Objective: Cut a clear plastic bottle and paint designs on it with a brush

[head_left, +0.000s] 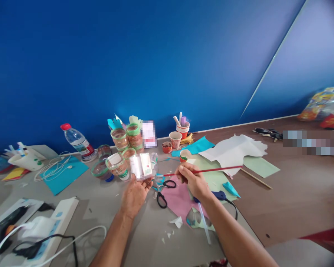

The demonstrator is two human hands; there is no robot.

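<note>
My left hand [136,194], palm turned up, holds a small clear box with white panels [141,166] by its lower edge. Between the thumb and fingers of my right hand [192,180] is a thin red stick [218,170]. It lies nearly level, its pale end pointing left toward the box; what that tip is, I cannot make out. Below and between the hands, black-handled scissors [161,200] lie partly on pink paper [174,198]. A blue glue gun [219,195] with a clear glue stick [204,223] rests under my right forearm.
Paper-wrapped clear cups [119,139] stand stacked behind my left hand, beside a red-capped bottle [79,142]. Paper cups [175,140] stand near the blue wall. White paper [235,148] and a wooden stick [256,178] lie right. A power strip [55,226] with cables occupies the front left.
</note>
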